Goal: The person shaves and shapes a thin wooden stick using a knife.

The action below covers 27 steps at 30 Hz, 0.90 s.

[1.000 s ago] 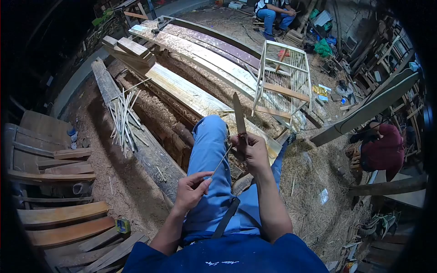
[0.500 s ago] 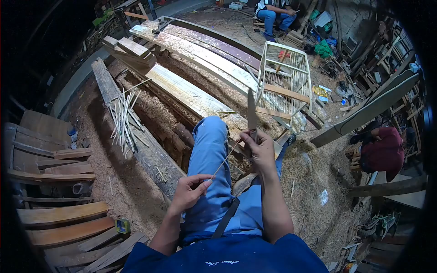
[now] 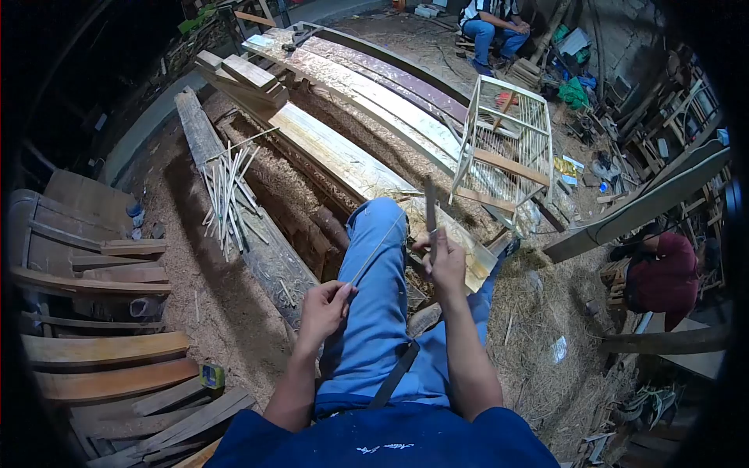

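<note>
My left hand (image 3: 325,309) is closed on the lower end of a thin stick (image 3: 378,254), above my left thigh. The stick slants up and right over my knee. My right hand (image 3: 443,264) grips a knife (image 3: 431,204) by its handle, blade pointing up. The stick's upper end lies left of the blade, apart from it. A pile of thin sticks (image 3: 228,199) rests on a rough plank (image 3: 269,261) to the left.
A slatted wooden frame (image 3: 511,166) stands beyond my right hand. Long boards (image 3: 335,148) run across ahead. One person (image 3: 496,31) sits at the top, another (image 3: 667,273) at the right. Curved wooden pieces (image 3: 109,347) lie at the left, near a tape measure (image 3: 211,376).
My right hand and the knife have moved down slightly, away from the stick. The left hand has shifted up a little. The view has turned, so the surroundings sit further right.
</note>
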Available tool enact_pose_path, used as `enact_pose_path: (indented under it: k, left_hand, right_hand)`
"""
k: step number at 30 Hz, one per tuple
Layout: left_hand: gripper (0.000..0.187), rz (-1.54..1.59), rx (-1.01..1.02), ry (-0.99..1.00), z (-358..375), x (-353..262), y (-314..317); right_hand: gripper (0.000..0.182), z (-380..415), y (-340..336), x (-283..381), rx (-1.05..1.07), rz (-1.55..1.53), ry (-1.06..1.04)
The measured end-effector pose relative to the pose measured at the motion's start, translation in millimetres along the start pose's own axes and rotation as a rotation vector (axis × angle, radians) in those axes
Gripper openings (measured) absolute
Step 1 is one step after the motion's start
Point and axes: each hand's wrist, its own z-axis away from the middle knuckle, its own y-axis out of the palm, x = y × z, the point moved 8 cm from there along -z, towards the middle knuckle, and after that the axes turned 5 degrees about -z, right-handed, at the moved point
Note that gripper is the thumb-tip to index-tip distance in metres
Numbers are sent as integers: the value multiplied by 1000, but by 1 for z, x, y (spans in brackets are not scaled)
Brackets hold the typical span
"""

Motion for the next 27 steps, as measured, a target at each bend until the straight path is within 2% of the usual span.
enact_pose_path:
  k: [2,4,6,9,17,19,27]
  left_hand:
    - [27,-2,-20,8,-7,-4,6]
    - [25,-25,-51,-3,-12,-5,7]
    - [24,-21,-54,0,-18,-6,9]
    - [22,-25,-74,-1,-25,-1,10]
    - [19,-83,-118,16,-36,-11,13]
    - [18,-152,-200,78,-39,-19,11]
    - [21,-273,-187,9,-43,-9,11]
  right_hand:
    - [43,8,11,-14,39,78,-9]
    - [36,27,28,-2,132,269,-90]
    - [32,43,38,-7,195,291,-200]
    - [30,61,50,-8,262,542,-374]
    - [35,71,61,-4,293,727,-391]
    - [37,70,63,-5,292,804,-350]
    - [38,72,65,-10,232,865,-421]
